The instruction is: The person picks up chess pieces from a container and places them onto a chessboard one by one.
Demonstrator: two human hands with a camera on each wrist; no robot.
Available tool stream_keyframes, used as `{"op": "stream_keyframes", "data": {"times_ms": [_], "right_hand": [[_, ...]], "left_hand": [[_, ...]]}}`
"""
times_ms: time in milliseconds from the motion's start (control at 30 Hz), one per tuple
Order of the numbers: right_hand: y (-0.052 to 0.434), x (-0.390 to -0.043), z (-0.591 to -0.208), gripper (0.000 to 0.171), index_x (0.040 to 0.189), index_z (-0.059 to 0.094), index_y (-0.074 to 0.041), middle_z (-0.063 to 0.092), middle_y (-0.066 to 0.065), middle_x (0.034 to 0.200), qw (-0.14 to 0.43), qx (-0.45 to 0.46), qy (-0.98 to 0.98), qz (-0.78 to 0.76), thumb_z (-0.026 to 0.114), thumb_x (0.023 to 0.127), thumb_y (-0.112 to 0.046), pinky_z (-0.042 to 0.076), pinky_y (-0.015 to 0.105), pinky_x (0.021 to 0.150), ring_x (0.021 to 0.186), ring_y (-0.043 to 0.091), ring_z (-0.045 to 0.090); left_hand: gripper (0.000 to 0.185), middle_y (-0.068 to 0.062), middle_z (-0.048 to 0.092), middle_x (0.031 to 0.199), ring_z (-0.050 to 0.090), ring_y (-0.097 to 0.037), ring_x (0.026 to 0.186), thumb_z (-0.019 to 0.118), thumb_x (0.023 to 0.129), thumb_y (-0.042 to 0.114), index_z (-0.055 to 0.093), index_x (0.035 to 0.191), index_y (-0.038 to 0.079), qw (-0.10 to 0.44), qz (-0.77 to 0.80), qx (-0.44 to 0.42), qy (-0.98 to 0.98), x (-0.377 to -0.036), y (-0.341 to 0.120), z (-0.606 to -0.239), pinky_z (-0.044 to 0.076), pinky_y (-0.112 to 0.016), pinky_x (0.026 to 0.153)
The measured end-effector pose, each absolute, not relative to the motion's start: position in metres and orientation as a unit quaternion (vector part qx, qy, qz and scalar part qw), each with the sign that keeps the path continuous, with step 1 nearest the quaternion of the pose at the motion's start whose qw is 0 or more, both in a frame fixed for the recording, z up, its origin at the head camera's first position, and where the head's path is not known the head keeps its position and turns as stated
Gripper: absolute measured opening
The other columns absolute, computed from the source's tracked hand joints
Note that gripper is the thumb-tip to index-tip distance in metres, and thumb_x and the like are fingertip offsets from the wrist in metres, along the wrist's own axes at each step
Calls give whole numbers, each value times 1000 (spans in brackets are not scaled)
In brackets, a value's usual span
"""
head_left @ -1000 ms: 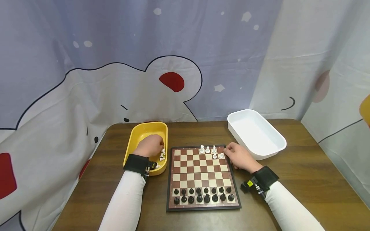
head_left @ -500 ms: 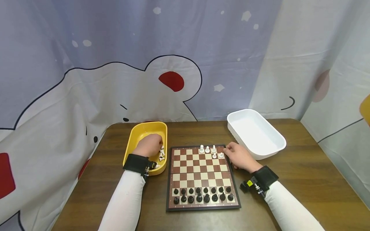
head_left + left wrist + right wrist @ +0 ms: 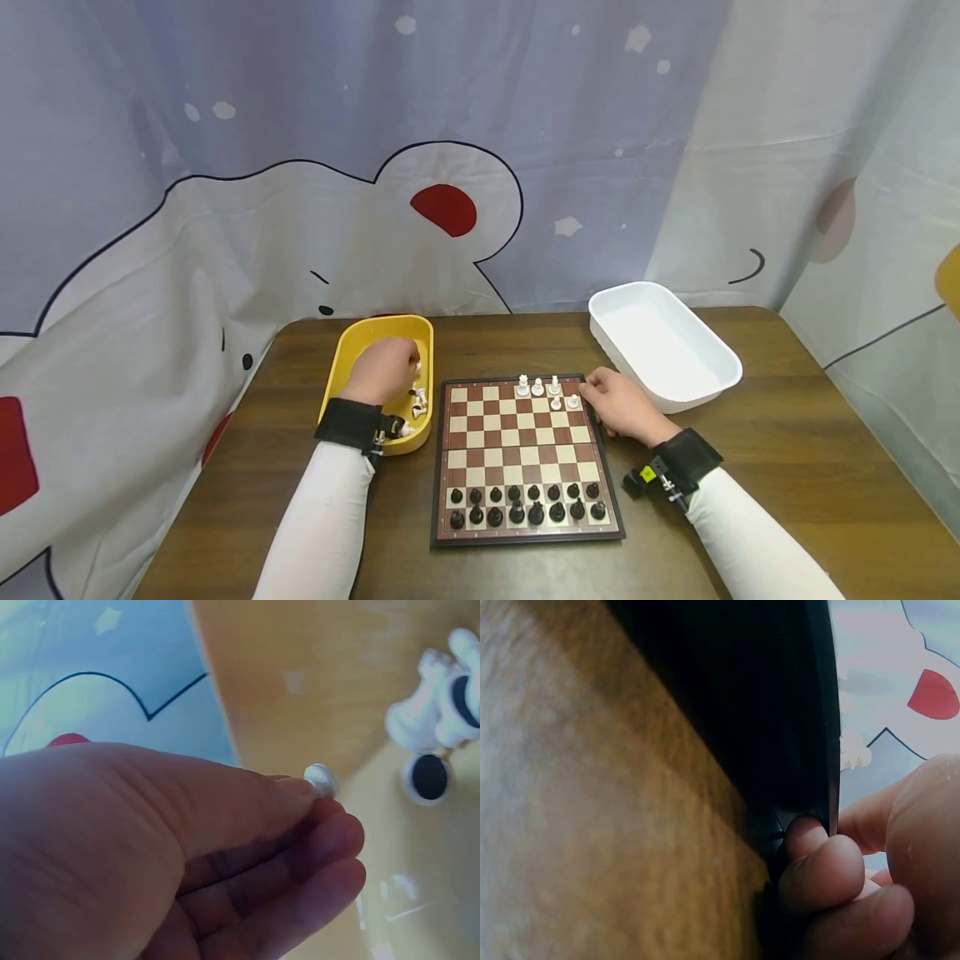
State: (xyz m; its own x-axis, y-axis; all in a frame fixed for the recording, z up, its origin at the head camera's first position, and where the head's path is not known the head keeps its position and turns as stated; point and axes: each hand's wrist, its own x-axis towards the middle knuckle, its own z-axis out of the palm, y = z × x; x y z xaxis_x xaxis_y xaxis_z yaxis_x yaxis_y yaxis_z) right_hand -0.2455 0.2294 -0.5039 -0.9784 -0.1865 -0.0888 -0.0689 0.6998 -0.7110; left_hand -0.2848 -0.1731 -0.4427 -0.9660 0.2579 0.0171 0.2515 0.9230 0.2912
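The left hand (image 3: pixel 172 855) pinches a small white chess piece (image 3: pixel 321 780) over the yellow plastic tray (image 3: pixel 352 354) at the surface's far-left edge, and so shallow a fingertip hold could let it slip back among the loose pieces, while the right hand (image 3: pixel 622 408), fingers curled on the rim of the brown-and-cream chessboard (image 3: pixel 525 458), could jog it and topple the standing pieces.

- I see the chessboard's (image 3: pixel 525 457) 4 middle rows bare, an open lane between the white pieces (image 3: pixel 546 390) at the far edge and the black pieces (image 3: pixel 525 505) at the near edge.
- My left hand (image 3: pixel 384 371) sits inside the yellow tray (image 3: pixel 352 350), hemmed by its walls and the loose pieces (image 3: pixel 417 402) beside it.
- The white tray (image 3: pixel 663 343) blocks the far right; the worktop (image 3: pixel 810 450) near it lies open.
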Motion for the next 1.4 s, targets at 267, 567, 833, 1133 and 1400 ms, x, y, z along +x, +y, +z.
{"op": "stream_keyframes", "data": {"times_ms": [267, 567, 833, 1133, 1400], "right_hand": [[228, -246, -505, 29, 120, 62, 0, 57, 4, 57, 79, -72, 918, -382, 53, 116, -27, 42, 32, 42, 41, 17, 53], [229, -247, -505, 30, 120, 62, 1, 57, 4, 58, 77, -76, 918, -381, 53, 116, -28, 42, 33, 42, 41, 18, 54], [228, -245, -504, 29, 119, 62, 0, 58, 5, 61, 78, -75, 919, -379, 53, 116, -27, 43, 33, 43, 42, 18, 55], [230, -245, -504, 29, 120, 63, 1, 59, 5, 62, 79, -68, 919, -380, 53, 116, -27, 44, 34, 44, 43, 18, 55], [229, -245, -504, 29, 120, 63, 1, 59, 5, 64, 79, -71, 918, -383, 53, 116, -26, 45, 35, 44, 44, 18, 55]], "left_hand": [[19, -3, 57, 72, 55, -22, 68, 67, 106, 9, 71, 87, 8, -44, 157, 159, 974, -277, -168, -425, 46, -37, 67], [10, -5, 70, 91, 62, -23, 80, 68, 101, 9, 77, 104, 7, -67, 190, 191, 961, -273, -155, -417, 56, -39, 78], [11, -7, 70, 96, 62, -23, 84, 70, 101, 8, 78, 107, 4, -94, 184, 238, 949, -265, -142, -408, 59, -39, 82], [11, -4, 69, 95, 60, -19, 82, 69, 100, 4, 79, 105, 7, -123, 193, 298, 927, -256, -127, -405, 57, -33, 78], [11, -1, 68, 95, 59, -16, 82, 73, 99, 4, 80, 107, 8, -116, 212, 330, 912, -249, -111, -406, 56, -31, 77]]}}
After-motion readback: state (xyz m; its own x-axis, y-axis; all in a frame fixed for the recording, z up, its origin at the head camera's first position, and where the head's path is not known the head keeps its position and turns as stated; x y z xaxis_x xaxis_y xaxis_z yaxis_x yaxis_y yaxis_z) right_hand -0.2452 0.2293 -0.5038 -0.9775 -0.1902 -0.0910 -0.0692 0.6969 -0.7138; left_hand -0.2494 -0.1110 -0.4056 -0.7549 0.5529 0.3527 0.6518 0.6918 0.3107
